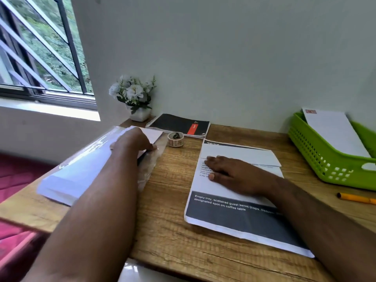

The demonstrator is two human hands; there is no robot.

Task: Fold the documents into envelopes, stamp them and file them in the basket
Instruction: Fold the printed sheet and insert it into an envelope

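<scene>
A printed document point(234, 216) with dark bands lies on the wooden desk point(168, 200), its top part folded down. My right hand point(230, 174) lies flat on it with straight fingers, pressing the paper. At the desk's left end sits a plastic-wrapped pack of white envelopes point(77, 169). My left hand point(132, 143) reaches into its far end, fingers curled on the top envelope point(152, 134). A green plastic basket point(329, 157) at the right holds one stamped white envelope point(333, 131). A small roll of stamps point(175, 139) stands between pack and document.
A black spiral notebook point(181, 125) and a white pot of white flowers point(136, 96) stand against the wall. An orange pen point(356, 198) lies near the right edge, below the basket. A window point(40, 47) is at the left.
</scene>
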